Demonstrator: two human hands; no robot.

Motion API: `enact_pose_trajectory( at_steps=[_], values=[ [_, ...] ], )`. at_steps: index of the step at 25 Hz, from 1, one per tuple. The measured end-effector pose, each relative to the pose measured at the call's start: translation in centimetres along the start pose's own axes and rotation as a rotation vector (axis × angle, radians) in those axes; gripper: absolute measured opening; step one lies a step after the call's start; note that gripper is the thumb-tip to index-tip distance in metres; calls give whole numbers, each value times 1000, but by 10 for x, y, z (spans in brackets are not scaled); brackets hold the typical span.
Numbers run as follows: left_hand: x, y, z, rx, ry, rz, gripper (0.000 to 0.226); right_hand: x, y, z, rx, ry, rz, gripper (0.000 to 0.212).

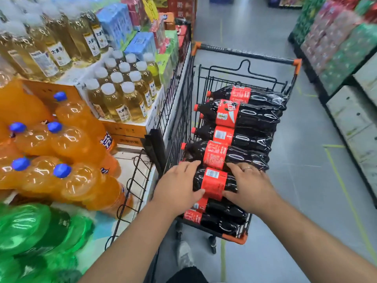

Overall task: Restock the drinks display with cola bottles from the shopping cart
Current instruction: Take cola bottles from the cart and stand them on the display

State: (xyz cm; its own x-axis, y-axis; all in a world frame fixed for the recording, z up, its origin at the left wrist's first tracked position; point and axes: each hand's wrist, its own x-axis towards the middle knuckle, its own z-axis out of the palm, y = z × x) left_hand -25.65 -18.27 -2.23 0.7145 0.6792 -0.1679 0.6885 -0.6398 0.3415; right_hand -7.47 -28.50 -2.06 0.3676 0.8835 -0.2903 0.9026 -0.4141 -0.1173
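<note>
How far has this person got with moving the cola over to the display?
Barely begun, it seems: no cola shows on the display, only orange bottles and green bottles. The left hand and right hand grip one cola bottle atop the shopping cart pile. Several other bottles wait there.

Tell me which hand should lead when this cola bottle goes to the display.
Left. Both grip the cola bottle, but the left hand holds its neck end, nearest the drinks display; the right hand is on the far side.
</note>
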Motion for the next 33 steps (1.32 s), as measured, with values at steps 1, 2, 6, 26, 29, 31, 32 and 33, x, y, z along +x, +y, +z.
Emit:
enact_pose_trajectory(
  at_steps=[1,2,6,26,29,31,32,33],
  values=[
    [9,-7,6,-2,-21,8,78,6,2,7,-2,-20,22,87],
    [16,-14,12,-7,-41,11,77,11,3,13,-1,-47,44,88],
    [44,-33,32,13,-112,26,73,25,5,34,5,-122,136,90],
    [154,-19,68,-782,-128,-607,91,94,59,44,-50,-107,165,90],
    [168,-8,71,-1020,-97,-801,105,111,71,41,-52,-126,132,93],
    [177,-3,76,-1132,-63,-885,120,121,77,40,-73,-138,113,95],
    [182,-2,82,-1168,-43,-922,121,126,79,40,-82,-144,102,96],
    [188,-5,90,-1202,-8,-956,119,130,80,40,-89,-153,89,98]
  ],
)
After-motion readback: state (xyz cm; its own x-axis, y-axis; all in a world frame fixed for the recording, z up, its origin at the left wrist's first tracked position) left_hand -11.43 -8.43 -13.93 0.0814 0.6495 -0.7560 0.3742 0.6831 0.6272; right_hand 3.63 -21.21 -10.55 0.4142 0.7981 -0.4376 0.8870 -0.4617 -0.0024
